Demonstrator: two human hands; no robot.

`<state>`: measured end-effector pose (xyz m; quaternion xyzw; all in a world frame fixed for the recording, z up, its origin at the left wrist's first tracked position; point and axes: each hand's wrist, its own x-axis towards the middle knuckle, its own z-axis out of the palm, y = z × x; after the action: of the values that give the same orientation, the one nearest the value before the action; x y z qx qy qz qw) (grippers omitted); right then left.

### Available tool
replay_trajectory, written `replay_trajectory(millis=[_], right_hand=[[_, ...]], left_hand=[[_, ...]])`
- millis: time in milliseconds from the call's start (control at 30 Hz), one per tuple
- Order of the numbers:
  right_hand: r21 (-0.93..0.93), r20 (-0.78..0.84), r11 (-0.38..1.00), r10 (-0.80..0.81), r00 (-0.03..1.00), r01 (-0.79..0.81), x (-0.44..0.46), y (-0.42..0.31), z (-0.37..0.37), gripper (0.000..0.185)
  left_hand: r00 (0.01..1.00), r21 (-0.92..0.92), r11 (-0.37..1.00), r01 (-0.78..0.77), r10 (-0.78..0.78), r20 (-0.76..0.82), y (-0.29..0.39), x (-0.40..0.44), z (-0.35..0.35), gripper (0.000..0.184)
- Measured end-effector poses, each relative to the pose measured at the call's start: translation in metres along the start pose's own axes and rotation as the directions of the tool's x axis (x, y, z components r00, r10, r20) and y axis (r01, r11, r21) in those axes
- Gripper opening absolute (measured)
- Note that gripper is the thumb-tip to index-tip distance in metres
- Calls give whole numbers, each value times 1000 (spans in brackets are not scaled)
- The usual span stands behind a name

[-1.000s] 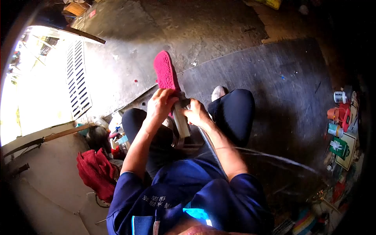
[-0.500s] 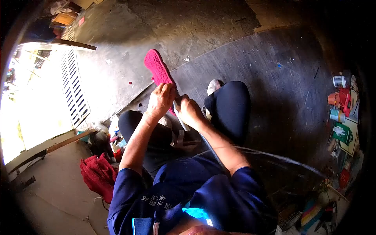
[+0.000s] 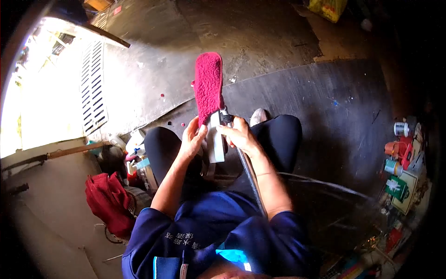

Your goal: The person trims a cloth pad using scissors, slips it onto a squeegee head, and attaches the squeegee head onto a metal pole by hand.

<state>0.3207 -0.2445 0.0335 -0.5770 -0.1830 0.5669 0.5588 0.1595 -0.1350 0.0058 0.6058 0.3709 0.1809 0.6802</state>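
Note:
A red fluffy mop pad [image 3: 208,83] covers the far part of a flat mop head, pointing away from me. The bare white mop plate [image 3: 215,139] sticks out of the pad's near end. My left hand [image 3: 192,141] is closed on the pad's near left edge, beside the plate. Fingers of my right hand [image 3: 240,135] wrap round the mop pole [image 3: 248,169] just below its dark joint, with the thumb against the plate. The pole runs back toward my body, under my right forearm.
A dark red cloth [image 3: 109,202] lies at my left, beside bottles [image 3: 134,144] and clutter. Along the right stand a white tub [image 3: 402,129], a green box [image 3: 396,188] and other items. A floor grate [image 3: 93,86] lies at the left; a yellow bag [image 3: 329,8] sits at the far right.
The mop head has turned from slanting left to nearly straight ahead. My hands have moved apart, and the white plate now shows between them.

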Motion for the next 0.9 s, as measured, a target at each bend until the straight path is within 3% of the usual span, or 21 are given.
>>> replay_trajectory(millis=[100, 133, 200, 233, 267, 333, 400, 467, 500, 533, 567, 600, 633, 667, 733, 900], right_hand=[[84, 51, 993, 81, 995, -85, -4, -11, 2, 19], [89, 62, 991, 92, 994, -97, -7, -19, 4, 22], [102, 41, 990, 88, 995, -92, -7, -22, 0, 24], [77, 12, 990, 119, 993, -120, -7, -23, 0, 26], [102, -6, 992, 77, 997, -76, -7, -23, 1, 26], [141, 37, 986, 91, 995, -95, -10, -29, 0, 25], [119, 38, 986, 116, 993, -119, -9, -25, -2, 25], [133, 49, 982, 131, 990, -137, -14, -21, -1, 24], [125, 42, 982, 134, 990, -139, -11, -18, -2, 24], [114, 40, 984, 137, 990, -141, -7, -18, -5, 24], [89, 29, 988, 128, 991, -130, -5, -21, -9, 25], [186, 14, 972, 142, 990, -142, -1, -23, -14, 25], [223, 11, 965, 138, 990, -137, 2, -27, -22, 24], [263, 8, 956, 136, 991, -133, 3, -30, -27, 23], [230, -34, 965, 134, 990, -123, 2, -35, -25, 23], [274, -51, 949, 177, 983, -156, 13, -23, -36, 23]], left_hand=[[999, 3, 999, 39, -39, 7, -6, 4, -7, 36], [996, -3, 1000, -17, 17, -88, 8, -2, 2, 29], [988, 231, 970, -78, 105, -110, 23, -6, -3, 28], [994, 252, 967, -36, 60, -88, 30, -7, -4, 26], [988, 528, 848, -40, 111, -105, 34, -20, 3, 23], [974, 627, 770, -116, 211, -79, 36, -39, 18, 21], [983, 618, 782, -80, 164, -80, 43, -48, 20, 21], [996, 530, 846, 52, -6, -88, 41, -53, 18, 24], [992, 331, 940, 80, -44, -115, 30, -50, 17, 30], [992, -86, 990, 115, -118, -35, 27, -45, 14, 38], [980, -189, 962, 198, -187, 75, 28, -51, 10, 40], [954, -279, 919, 278, -229, 196, 40, -54, 8, 43], [940, -286, 935, 212, -115, 322, 32, -58, 5, 48], [888, -340, 893, 296, -127, 441, 33, -65, 7, 46], [832, -291, 885, 363, -167, 529, 30, -77, 3, 42], [943, -514, 798, 315, -203, 264, 58, -113, -24, 42]])
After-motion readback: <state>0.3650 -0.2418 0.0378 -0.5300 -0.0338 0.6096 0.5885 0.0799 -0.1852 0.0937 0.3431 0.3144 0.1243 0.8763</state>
